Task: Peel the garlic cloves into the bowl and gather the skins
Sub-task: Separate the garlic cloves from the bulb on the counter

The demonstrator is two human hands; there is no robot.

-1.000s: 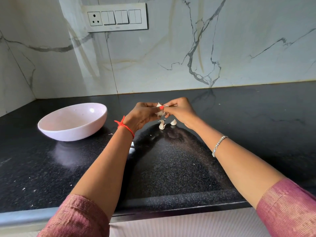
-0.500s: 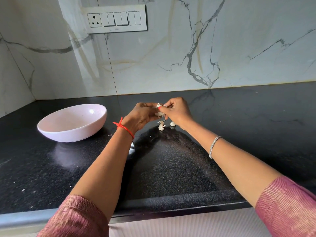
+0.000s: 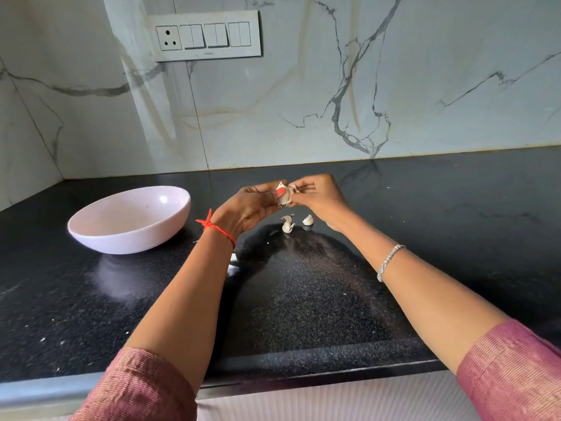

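Both hands meet above the middle of the table (image 3: 455, 214), somewhat nearer its back edge than its front. The left hand (image 3: 252, 208) is curled, palm turned toward the right, and grips a garlic clove (image 3: 284, 198) between thumb and fingers; the thumb, with a coral-red nail, presses on the clove's near face. The right hand (image 3: 318, 197) is also curled, and its fingertips pinch the top of the same clove, where a bit of papery skin sticks out. Whether the skin has come loose there is too small to tell.

On the table directly under the hands lie 2 loose cloves (image 3: 287, 223), close together but apart, both with skin on as far as can be seen.

A pale pink bowl (image 3: 121, 242) stands upright toward the back left corner, well apart from the hands and the 2 cloves. No clove can be seen inside it.

The left wrist carries a red thread (image 3: 217, 227), the right forearm a silver bracelet (image 3: 388, 262), and both arms end in pink sleeves (image 3: 513, 372) at the front edge. Tiny white flecks (image 3: 42, 338) are scattered near the front left part of the black table. Behind the back edge rises a marble wall (image 3: 303, 101) with a switch panel (image 3: 208, 36) above the bowl's side.
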